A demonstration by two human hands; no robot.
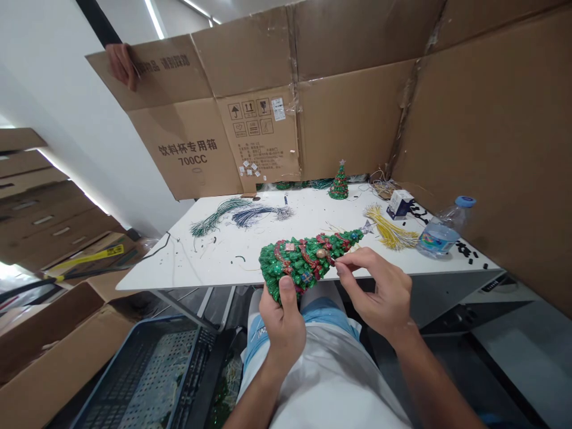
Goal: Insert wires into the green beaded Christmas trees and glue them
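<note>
A green Christmas tree figure (292, 262) with red garlands and small ornaments lies tilted on its side above the table's front edge, its star tip pointing right. My left hand (286, 319) grips it near the base, thumb on the front. On the tree's right side, the thumb and index finger of my right hand (379, 286) pinch together at the ornaments; whatever is between the fingertips is too small to make out. A second, smaller-looking tree (338, 183) stands upright at the back of the white table (214, 262).
Green wires (218, 217), blue wires (259, 214) and yellow wires (391, 229) lie on the table. At right are a small box (400, 204) and a water bottle (442, 232). Cardboard walls (353, 107) surround the back; another person's hand (121, 64) holds one. A blue crate (134, 333) sits lower left.
</note>
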